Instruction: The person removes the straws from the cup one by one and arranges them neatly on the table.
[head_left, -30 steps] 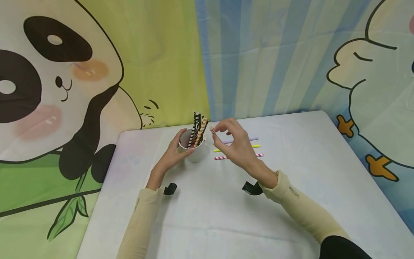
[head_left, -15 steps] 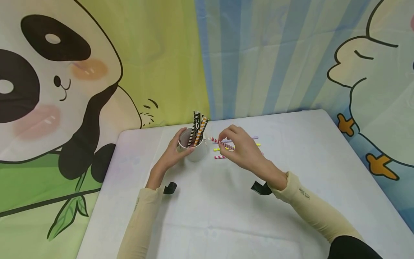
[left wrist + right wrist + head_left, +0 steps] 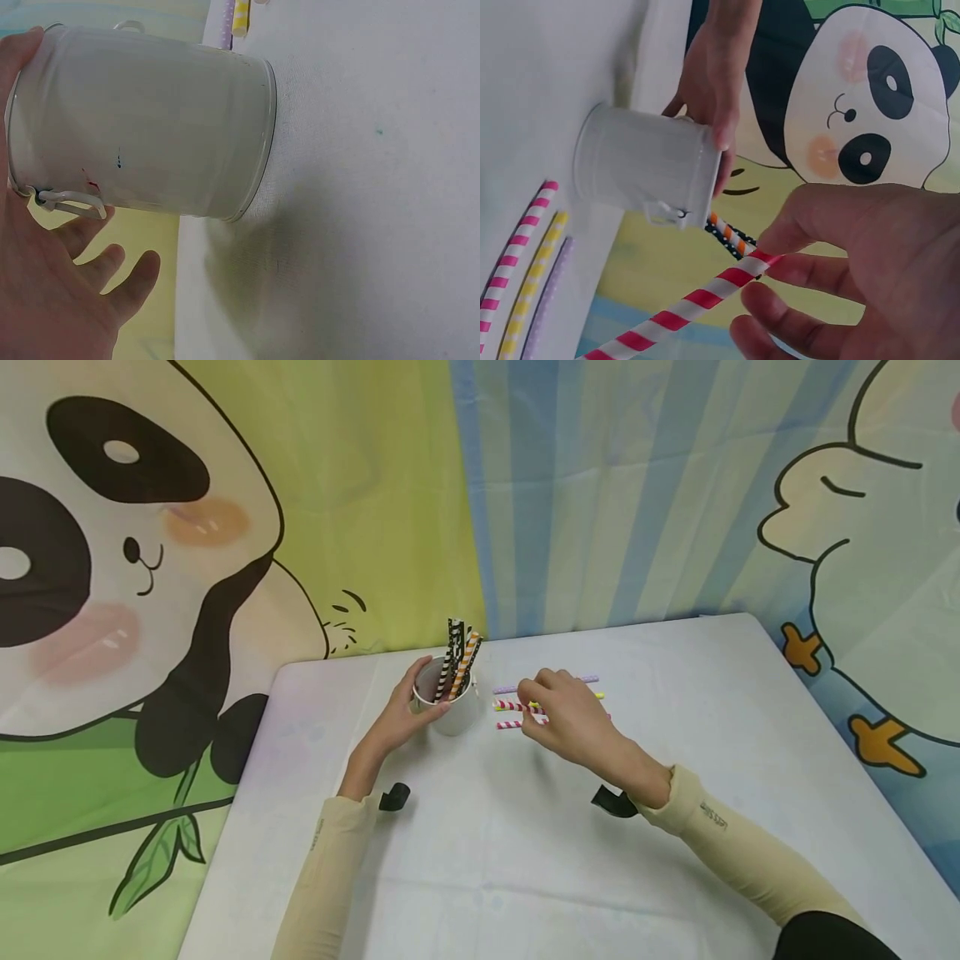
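Observation:
My left hand point(image 3: 397, 718) grips a small white metal bucket point(image 3: 453, 720) by its rim, thumb on the near side and fingers round the far left. Inside lean several paper straws: black-and-white ones point(image 3: 445, 670) and an orange-striped one point(image 3: 465, 667). In the left wrist view, the bucket point(image 3: 150, 127) shows its handle lug, and three fingers are spread off its wall. Right of the bucket, my right hand point(image 3: 573, 714) pinches a red-and-white striped straw point(image 3: 686, 309) between thumb and index finger near one end. In the head view that straw overlaps the ones lying below.
A pink-striped straw point(image 3: 504, 271), a yellow one point(image 3: 532, 279) and a purple dotted one point(image 3: 549, 296) lie side by side on the white table point(image 3: 480, 860). Cartoon cloth point(image 3: 390, 510) hangs behind the table's back edge.
My right hand has moved right and lower, away from the bucket, over the lying straws. Its straw has swung from end-on to sideways. The left hand and bucket stay put.

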